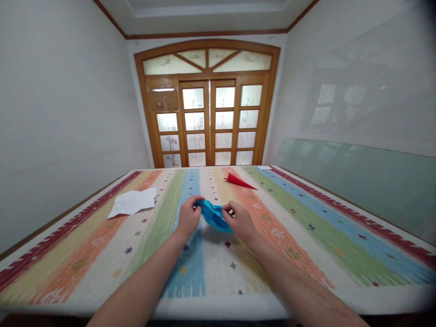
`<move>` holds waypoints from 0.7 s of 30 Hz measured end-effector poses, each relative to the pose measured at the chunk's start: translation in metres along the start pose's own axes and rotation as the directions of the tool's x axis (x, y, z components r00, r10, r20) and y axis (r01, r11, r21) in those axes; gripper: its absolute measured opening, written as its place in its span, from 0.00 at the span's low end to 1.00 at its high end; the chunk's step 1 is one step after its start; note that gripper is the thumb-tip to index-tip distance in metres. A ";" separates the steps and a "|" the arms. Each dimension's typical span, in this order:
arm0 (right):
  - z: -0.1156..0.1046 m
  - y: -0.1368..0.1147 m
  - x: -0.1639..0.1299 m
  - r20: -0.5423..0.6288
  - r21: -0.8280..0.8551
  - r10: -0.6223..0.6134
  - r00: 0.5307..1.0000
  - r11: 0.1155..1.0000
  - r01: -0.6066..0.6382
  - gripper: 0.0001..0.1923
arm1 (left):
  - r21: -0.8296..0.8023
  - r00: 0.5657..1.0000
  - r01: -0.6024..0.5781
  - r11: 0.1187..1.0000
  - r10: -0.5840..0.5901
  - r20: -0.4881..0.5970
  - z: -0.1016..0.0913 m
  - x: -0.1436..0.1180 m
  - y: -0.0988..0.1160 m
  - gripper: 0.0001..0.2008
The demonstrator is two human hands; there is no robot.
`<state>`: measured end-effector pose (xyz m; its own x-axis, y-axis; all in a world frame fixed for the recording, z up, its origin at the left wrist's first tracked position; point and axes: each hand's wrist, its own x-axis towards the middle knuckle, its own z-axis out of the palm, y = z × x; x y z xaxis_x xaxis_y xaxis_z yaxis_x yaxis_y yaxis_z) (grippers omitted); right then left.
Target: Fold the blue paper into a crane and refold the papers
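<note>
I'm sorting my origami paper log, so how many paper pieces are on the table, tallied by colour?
Blue paper, held between the left hand and the right hand: 1
Red folded paper: 1
White paper: 1
Small pale scrap at the far edge, too small to be sure of: 1
Total: 4

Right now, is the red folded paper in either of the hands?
No. The red folded paper lies on the striped cloth beyond the hands, while the left hand and right hand both hold the blue paper.
</note>
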<state>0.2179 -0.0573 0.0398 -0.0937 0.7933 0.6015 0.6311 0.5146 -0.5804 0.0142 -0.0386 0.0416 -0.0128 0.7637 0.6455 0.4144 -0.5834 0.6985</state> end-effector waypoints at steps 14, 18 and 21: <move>0.009 0.011 0.003 0.088 0.169 -0.037 0.995 0.985 0.022 0.20 | 0.079 0.988 -0.144 0.986 0.139 0.069 -0.003 -0.004 0.005 0.11; 0.010 0.016 0.004 0.105 0.145 -0.050 0.993 0.989 0.034 0.21 | 0.100 0.980 -0.188 0.977 0.180 0.080 -0.004 -0.005 0.005 0.10; 0.011 0.018 0.004 0.110 0.123 -0.038 0.993 0.992 0.024 0.20 | 0.105 0.979 -0.200 0.974 0.193 0.071 -0.004 -0.004 0.003 0.10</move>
<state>0.2206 -0.0411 0.0257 -0.2019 0.8042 0.5590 0.5293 0.5699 -0.6286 0.0118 -0.0449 0.0423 0.1316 0.6544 0.7446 0.5019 -0.6918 0.5192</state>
